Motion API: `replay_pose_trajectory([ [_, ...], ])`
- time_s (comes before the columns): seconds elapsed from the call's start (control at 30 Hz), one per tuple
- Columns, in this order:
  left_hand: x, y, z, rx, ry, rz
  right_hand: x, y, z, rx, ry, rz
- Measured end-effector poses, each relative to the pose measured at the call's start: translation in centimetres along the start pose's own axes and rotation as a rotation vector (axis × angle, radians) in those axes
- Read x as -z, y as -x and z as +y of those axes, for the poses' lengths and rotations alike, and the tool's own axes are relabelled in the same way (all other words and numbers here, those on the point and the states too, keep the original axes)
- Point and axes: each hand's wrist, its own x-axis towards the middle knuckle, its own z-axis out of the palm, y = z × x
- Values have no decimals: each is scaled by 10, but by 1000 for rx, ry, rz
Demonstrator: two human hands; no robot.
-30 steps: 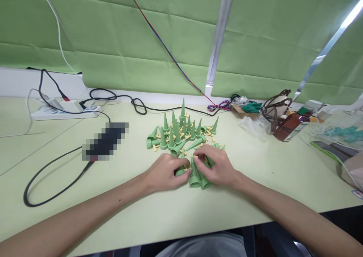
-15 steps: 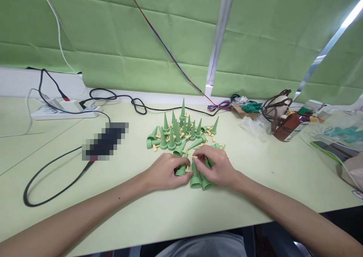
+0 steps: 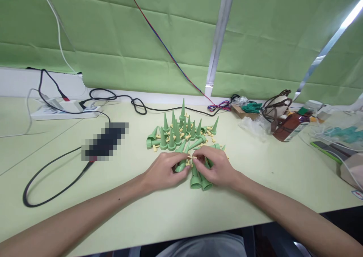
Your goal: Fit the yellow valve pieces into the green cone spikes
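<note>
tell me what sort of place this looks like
Probably an indoor desk or small workstation: a pale tabletop against a green covering, with a white power strip towards the back and many green cones gathered near the middle.

Bare-armed to the fingers (image 3: 178,158), with a small spot (image 3: 119,199) at half past seven; clad in grey cloth (image 3: 202,247) at six o'clock.

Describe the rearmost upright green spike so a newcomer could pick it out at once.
On the pale table, find the cluster of green spikes in the middle. At its far edge, just in front of the black cable, one green spike stands upright. Its tip reaches higher in the picture than any neighbour's.
</note>
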Motion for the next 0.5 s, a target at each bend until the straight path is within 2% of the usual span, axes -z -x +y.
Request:
replay_pose_trajectory([
  [0.5, -2, 2, -1, -24, -4, 147, -1, 0, 1, 25, -9, -32],
])
